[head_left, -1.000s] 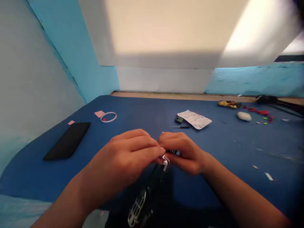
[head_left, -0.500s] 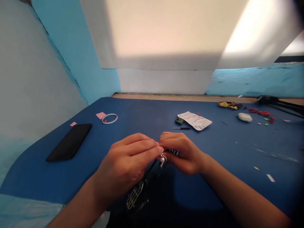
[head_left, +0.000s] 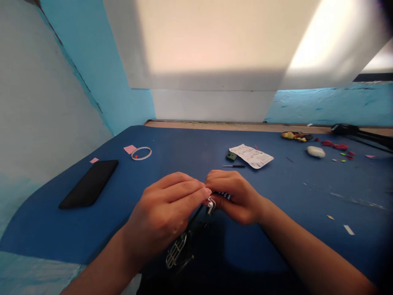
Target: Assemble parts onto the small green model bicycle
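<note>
In the head view, a metal piece is being pinched between the left hand and the right hand at lower centre. A wire frame is being seen below, a phone at left.

The tabletop was deep blue, the tablet-like slab black and the ring white. The metal piece looked silvery, the striped part dark with pale bands (partly hidden), the cord red, the block green.
</note>
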Demonstrator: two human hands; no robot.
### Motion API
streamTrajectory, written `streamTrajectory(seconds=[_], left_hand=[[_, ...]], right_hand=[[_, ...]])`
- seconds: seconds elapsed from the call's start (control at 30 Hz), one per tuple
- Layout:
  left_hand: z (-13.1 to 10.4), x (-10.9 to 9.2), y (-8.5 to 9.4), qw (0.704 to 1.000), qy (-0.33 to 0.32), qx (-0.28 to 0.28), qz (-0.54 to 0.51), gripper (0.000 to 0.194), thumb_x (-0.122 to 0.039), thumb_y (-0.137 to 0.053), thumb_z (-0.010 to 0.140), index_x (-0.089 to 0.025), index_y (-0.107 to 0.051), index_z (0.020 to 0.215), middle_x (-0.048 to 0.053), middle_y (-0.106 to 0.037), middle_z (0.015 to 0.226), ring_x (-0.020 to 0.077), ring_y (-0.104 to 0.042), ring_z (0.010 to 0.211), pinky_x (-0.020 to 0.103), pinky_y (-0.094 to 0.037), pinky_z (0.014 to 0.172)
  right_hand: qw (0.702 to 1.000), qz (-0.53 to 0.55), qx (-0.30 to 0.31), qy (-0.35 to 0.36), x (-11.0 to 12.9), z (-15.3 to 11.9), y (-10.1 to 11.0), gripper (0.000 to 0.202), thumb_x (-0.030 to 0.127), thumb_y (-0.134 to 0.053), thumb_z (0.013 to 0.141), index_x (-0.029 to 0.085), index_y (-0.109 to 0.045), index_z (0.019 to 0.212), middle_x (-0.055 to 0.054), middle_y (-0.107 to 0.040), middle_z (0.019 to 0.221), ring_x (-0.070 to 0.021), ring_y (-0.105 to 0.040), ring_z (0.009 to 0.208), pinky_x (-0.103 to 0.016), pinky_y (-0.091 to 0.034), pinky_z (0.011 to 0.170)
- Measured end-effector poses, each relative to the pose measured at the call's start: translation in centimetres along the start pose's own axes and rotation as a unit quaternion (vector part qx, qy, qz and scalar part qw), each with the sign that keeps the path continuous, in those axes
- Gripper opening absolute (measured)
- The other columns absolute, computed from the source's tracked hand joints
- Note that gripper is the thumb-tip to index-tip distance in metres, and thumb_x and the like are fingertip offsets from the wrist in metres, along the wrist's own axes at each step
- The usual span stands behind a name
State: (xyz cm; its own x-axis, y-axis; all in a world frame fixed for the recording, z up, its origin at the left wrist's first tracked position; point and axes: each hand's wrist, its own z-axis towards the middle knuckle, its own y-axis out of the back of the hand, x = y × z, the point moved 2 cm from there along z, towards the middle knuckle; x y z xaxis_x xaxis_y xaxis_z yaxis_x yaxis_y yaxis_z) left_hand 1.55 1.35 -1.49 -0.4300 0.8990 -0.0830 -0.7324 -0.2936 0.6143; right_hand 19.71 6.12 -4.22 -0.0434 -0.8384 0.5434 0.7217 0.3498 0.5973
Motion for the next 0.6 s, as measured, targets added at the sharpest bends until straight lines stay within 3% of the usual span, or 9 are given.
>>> streamTrajectory(seconds=[0.6], left_hand=[[0.27,-0.1,-0.09,1.0,-0.003,-0.016,0.017,0.018,-0.004,-0.063,0.087,-0.015,-0.069,0.101,0.004,-0.076,0.095,0.0158,-0.07,0.089,0.028,-0.062,0.08]], right_hand=[[1.0,-0.02,-0.009,0.001,0.01,0.06,0.0,0.031,0.031,-0.046,0.097,0.017,-0.053,0.07,-0.003,-0.056,0.064,-0.014,-0.043,0.062,-0.03,-0.038,0.062]])
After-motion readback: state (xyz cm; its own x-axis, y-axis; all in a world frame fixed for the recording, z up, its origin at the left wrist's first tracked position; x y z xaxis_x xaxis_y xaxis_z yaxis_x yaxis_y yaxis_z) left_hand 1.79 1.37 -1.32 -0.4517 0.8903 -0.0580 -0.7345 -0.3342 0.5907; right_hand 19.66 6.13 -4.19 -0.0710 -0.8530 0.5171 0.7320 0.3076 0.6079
